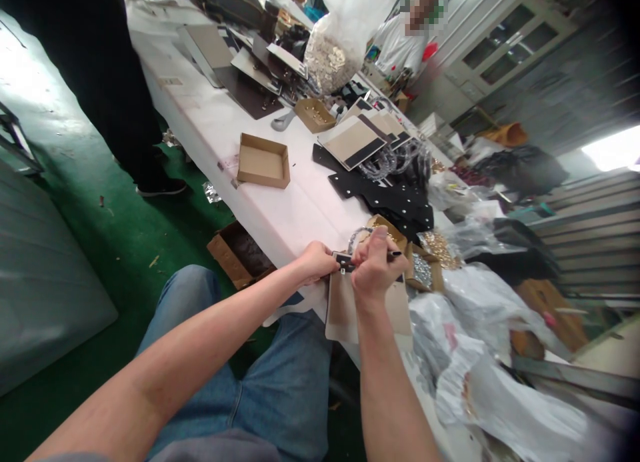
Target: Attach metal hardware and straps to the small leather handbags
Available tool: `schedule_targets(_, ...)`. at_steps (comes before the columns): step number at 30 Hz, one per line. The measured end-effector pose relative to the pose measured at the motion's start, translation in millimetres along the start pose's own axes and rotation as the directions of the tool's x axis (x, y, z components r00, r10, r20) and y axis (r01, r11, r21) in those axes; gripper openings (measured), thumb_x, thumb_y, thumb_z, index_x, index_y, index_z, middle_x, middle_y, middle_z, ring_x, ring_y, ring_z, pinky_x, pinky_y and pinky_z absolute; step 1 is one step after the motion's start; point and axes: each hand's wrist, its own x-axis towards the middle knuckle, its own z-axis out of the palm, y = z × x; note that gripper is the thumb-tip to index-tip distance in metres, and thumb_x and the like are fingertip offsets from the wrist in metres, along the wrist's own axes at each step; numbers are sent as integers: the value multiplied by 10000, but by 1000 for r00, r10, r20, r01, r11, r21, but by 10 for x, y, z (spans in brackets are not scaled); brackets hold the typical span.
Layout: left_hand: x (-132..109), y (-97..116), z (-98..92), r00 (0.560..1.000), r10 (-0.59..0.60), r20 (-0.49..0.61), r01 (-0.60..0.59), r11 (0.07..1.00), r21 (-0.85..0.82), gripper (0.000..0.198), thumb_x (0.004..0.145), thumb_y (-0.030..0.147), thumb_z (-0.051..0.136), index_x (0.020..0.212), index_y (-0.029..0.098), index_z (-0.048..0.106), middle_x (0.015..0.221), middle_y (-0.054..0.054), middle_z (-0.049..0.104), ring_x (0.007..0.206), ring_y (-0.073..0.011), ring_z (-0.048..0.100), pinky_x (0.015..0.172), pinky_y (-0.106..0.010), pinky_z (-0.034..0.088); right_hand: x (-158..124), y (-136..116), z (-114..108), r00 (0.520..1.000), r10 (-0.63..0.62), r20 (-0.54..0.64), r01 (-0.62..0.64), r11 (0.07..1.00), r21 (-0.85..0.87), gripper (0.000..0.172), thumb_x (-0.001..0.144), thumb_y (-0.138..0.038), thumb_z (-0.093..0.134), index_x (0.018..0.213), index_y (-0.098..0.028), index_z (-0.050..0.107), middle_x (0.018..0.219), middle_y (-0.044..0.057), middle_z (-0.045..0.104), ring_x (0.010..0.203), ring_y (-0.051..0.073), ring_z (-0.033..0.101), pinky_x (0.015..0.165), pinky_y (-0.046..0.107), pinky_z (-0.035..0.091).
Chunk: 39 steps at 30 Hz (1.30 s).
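Note:
A beige board (343, 315) with a black strip along its far edge lies at the table's near edge, below my hands. My left hand (317, 262) is closed, pinching the black strip at the board's far left corner. Just right of it, my right hand (376, 265) is wrapped in a fist around a thin dark-ended tool (395, 255); most of it is hidden by my fingers. A small shiny metal piece (343, 270) shows on the strip between the hands. Behind my right hand stands a small cardboard box (387, 230) with gold-coloured bits in it.
Another open cardboard box (264, 163) sits on the white table (310, 212). Black punched strips (385, 202) and stacked beige boards (355, 142) lie beyond. A box of silvery bits (423, 270) and plastic bags (480, 295) are at right. A person in dark trousers (100, 69) stands left.

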Motion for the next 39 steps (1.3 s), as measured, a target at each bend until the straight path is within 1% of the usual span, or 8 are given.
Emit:
schedule_targets(7, -55, 47, 35, 1000, 17, -5, -17, 998, -55, 248, 813, 104, 838, 653, 156, 656, 459, 37, 499, 386, -86, 396, 427, -231, 218, 159, -3, -139, 989, 136, -64, -128, 985, 114, 693, 1042, -728, 709, 656, -262, 372, 546, -89, 316, 445, 84, 333, 421, 261, 305)
schedule_targets(12, -30, 127, -58, 992, -45, 118, 56, 994, -89, 245, 789, 232, 946, 739, 135, 726, 603, -32, 651, 487, -137, 585, 477, -241, 427, 305, -295, -1158, 946, 320, -55, -285, 901, 327, 724, 1001, -698, 777, 718, -262, 272, 571, -117, 215, 468, 77, 158, 418, 240, 215)
schedule_targets(16, -25, 250, -38, 984, -34, 175, 36, 999, -11, 312, 819, 342, 961, 770, 128, 740, 679, -76, 712, 545, -164, 643, 524, -274, 519, -217, -295, -2214, 895, 413, -169, -440, 882, -172, 695, 889, -800, 820, 729, -284, 382, 558, -93, 341, 448, 103, 270, 439, 286, 227)
schedule_targets(19, -26, 304, 61, 999, 28, 34, -33, 988, 153, 387, 829, 440, 965, 792, 145, 717, 658, -51, 694, 542, -157, 618, 494, -249, 457, -729, -82, -2823, 918, 348, -190, -368, 573, -732, 667, 813, -911, 781, 865, -280, 571, 673, 4, 639, 583, 232, 600, 581, 343, 422)
schedule_targets(22, -43, 296, 161, 979, 185, -79, -161, 957, 241, 383, 759, 393, 1002, 900, 160, 732, 731, -39, 739, 632, -167, 662, 520, -224, 436, -1127, 170, -3204, 933, 330, -145, -258, 331, -908, 693, 842, -956, 692, 1023, -294, 598, 818, 51, 761, 726, 342, 735, 632, 374, 445)
schedule_targets(29, -156, 311, 177, 975, 186, 119, -214, 929, 302, 450, 737, 526, 950, 879, 139, 767, 756, -62, 731, 635, -174, 624, 534, -252, 411, -1435, 360, -3423, 994, 35, 105, 89, 316, -945, 478, 1083, -755, 540, 1035, -282, 589, 906, 94, 725, 764, 318, 725, 624, 374, 391)
schedule_targets(34, -67, 423, 13, 968, 241, 75, -249, 868, 429, 388, 673, 418, 935, 884, 134, 776, 760, -37, 724, 669, -162, 617, 577, -243, 396, -1320, 414, -3430, 981, -28, 191, 189, 324, -927, 487, 1113, -732, 513, 983, -271, 605, 923, 91, 681, 854, 305, 668, 785, 414, 448)
schedule_targets(39, -79, 506, -129, 973, 226, 52, -225, 865, 449, 413, 651, 433, 939, 872, 133, 762, 759, -31, 714, 678, -170, 624, 615, -262, 428, -1291, 492, -3536, 970, -53, 238, 236, 448, -862, 496, 1075, -751, 603, 1084, -257, 646, 1036, 96, 706, 993, 334, 683, 933, 485, 466)
